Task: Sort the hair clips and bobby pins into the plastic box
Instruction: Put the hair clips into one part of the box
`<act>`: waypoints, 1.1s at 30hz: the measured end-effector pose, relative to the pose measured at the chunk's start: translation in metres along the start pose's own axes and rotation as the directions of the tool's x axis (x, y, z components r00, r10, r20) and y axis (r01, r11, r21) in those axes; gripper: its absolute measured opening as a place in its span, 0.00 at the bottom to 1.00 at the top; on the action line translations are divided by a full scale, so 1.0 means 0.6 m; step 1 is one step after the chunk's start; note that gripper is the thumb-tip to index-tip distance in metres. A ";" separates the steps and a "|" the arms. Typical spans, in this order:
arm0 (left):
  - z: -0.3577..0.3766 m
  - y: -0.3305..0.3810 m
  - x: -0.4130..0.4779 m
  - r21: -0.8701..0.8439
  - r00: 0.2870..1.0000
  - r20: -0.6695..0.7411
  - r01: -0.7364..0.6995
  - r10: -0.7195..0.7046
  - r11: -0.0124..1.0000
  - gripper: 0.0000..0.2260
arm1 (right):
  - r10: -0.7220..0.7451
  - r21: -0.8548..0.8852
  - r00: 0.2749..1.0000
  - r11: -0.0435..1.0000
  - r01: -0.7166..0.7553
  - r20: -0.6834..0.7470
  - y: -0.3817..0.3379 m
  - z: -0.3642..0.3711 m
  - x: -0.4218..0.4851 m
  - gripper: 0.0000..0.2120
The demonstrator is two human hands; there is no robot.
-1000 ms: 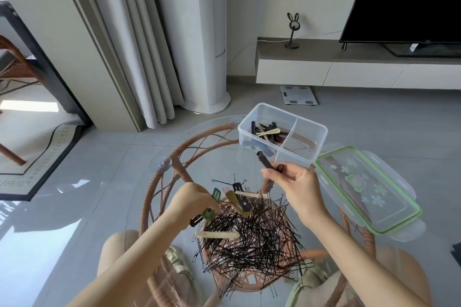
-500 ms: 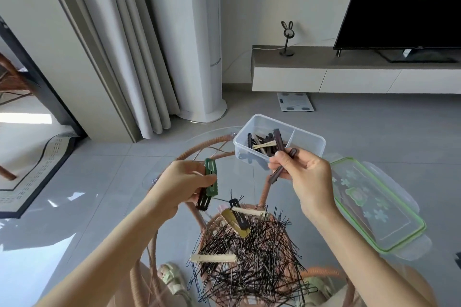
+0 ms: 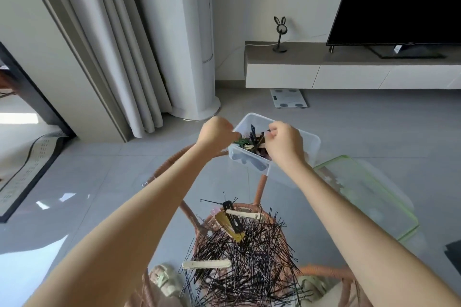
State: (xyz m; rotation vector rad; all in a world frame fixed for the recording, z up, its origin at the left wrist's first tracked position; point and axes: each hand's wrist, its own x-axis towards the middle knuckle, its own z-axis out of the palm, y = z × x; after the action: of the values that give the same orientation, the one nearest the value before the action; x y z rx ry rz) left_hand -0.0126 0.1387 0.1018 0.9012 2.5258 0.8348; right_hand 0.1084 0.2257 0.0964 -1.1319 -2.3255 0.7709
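Head view: clear plastic box (image 3: pixel 313 143) holds dark, green, cream hair clips (image 3: pixel 250 143).

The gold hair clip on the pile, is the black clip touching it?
Touching. The head view shows the black clip lying straight across the top of the gold clip with no gap, both resting on the heap of bobby pins.

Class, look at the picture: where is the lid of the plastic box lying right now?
In the head view, the green-rimmed lid lies flat on the glass table, right of the plastic box and the right hand.
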 end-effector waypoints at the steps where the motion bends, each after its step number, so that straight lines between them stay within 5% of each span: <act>1: -0.005 -0.020 -0.013 0.035 1.000 -0.010 -0.006 0.006 0.999 0.04 | -0.056 0.011 0.998 0.998 0.057 -0.011 0.001 -0.006 -0.024 0.09; 4: -0.015 -0.078 -0.070 0.137 0.997 0.073 -0.031 0.021 0.990 0.02 | -0.215 -0.004 0.922 0.973 0.229 0.321 0.015 0.001 -0.107 0.16; 7: -0.008 -0.110 -0.150 0.225 0.963 0.271 -0.057 -0.006 0.973 0.13 | -0.150 -0.176 0.813 0.939 0.294 0.562 0.037 0.042 -0.165 0.28; 10: 0.022 -0.124 -0.198 0.220 0.959 0.279 -0.010 -0.053 0.976 0.20 | -0.139 -0.294 0.843 0.898 0.329 0.519 0.041 0.081 -0.178 0.32; 20: 0.047 -0.127 -0.209 -0.018 0.972 0.206 0.120 -0.114 0.993 0.05 | -0.079 0.056 0.821 0.997 0.057 0.565 0.027 0.080 -0.180 0.16; 25: 0.034 -0.118 -0.219 -0.077 0.973 0.205 0.123 -0.106 0.989 0.06 | -0.167 0.156 0.870 0.982 0.106 0.463 0.040 0.055 -0.176 0.08; 29: 0.022 -0.112 -0.228 -0.075 0.982 0.177 0.084 -0.070 0.994 0.03 | -0.220 0.157 0.895 0.973 0.171 0.388 0.049 0.033 -0.179 0.18; 33: 0.001 -0.101 -0.233 -0.028 0.993 0.116 0.041 -0.038 0.999 0.08 | -0.218 0.213 0.925 0.965 0.155 0.310 0.058 0.013 -0.182 0.17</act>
State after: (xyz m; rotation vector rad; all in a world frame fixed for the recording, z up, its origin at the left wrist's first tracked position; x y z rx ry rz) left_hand 0.0639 0.0087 0.0785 0.8615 2.4175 0.7834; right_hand 0.1857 0.1530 0.0525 -0.7297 -2.5198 1.1512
